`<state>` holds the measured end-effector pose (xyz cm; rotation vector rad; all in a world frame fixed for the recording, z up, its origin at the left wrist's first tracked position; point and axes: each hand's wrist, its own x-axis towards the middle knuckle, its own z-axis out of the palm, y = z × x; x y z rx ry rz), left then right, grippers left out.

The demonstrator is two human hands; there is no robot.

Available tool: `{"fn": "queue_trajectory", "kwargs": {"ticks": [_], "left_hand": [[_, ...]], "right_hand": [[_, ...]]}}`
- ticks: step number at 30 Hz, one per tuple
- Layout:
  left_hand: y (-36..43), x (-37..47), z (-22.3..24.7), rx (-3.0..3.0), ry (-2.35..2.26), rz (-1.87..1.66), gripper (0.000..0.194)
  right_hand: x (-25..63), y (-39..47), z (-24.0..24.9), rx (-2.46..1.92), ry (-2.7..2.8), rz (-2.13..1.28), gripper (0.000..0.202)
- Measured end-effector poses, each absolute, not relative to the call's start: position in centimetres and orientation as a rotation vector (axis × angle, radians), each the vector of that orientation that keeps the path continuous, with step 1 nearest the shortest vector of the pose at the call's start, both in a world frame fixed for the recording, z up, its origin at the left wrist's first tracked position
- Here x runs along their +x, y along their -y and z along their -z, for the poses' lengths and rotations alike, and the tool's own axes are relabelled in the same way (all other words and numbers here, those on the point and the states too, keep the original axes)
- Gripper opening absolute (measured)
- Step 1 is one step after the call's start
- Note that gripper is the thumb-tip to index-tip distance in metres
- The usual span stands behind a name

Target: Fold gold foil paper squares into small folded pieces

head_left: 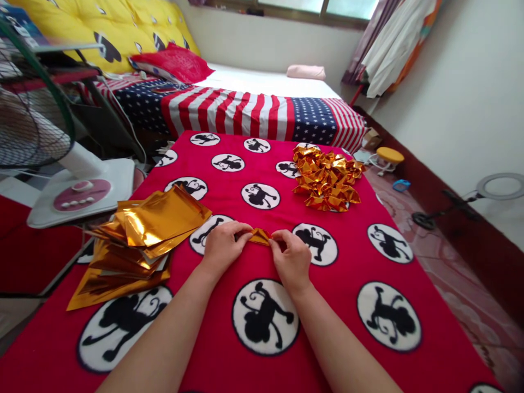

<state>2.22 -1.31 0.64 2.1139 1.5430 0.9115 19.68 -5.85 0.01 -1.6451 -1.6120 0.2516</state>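
Observation:
A small folded piece of gold foil paper is stretched between my two hands, just above the middle of the red cloth. My left hand pinches its left end between thumb and fingers. At the other end, my right hand grips it the same way. To the left lies a loose, uneven stack of flat gold foil sheets, with paler backing showing at some edges. Farther off on the right sits a heap of folded gold foil pieces, shiny and pointed.
A red cloth with monkey prints covers the table. At the left edge stands a fan with a white base. Beyond the table is a bed with a red pillow. On the right floor are a yellow stool and a ring light.

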Motion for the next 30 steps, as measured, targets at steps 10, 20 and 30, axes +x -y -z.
{"fn": "queue_trajectory", "kwargs": {"ticks": [10,20,30], "left_hand": [[1.31,2.35,-0.46,2.045,-1.579,-0.91,0.012],[1.67,2.68,-0.4,2.069,-1.606,-0.937,0.011],[1.86,3.04,-0.51,2.139,-1.649,-0.911,0.009]], "right_hand": [[19.54,5.63,-0.01,-1.669,1.621,-0.248,0.008],[19.39,5.44,-0.37,-1.803,1.675,-0.17,0.01],[19.1,5.31,-0.42,-1.867,1.704,-0.12,0.007]]}}
